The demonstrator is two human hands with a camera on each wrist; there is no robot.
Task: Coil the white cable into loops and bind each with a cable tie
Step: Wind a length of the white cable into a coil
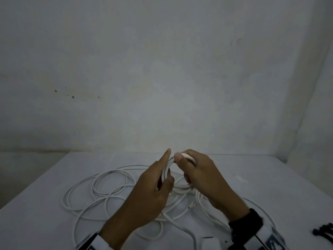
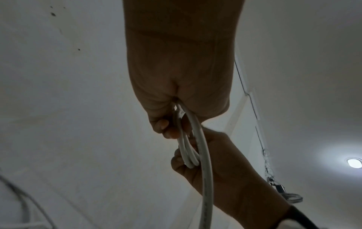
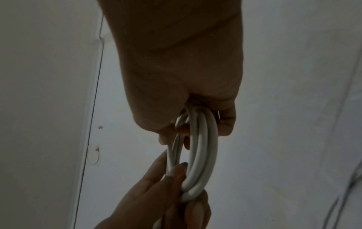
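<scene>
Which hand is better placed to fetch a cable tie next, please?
Probably the right hand: the black cable ties lie at the table's right edge, beside its wrist. The left hand already grips the small coil and could hold it alone.

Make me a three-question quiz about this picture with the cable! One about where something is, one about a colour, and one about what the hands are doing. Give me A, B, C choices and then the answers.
1. Where does the loose cable lie?
A. on the table
B. on the floor
C. on a chair

2. What colour are the cable ties at the table's right edge?
A. red
B. yellow
C. black

3. What is happening with the small coil?
A. it lies alone
B. both hands hold it
C. it hangs from a hook

Answers: 1 A, it sprawls over the white table. 2 C, they look dark black. 3 B, the left hand and right hand grip opposite sides.
</scene>
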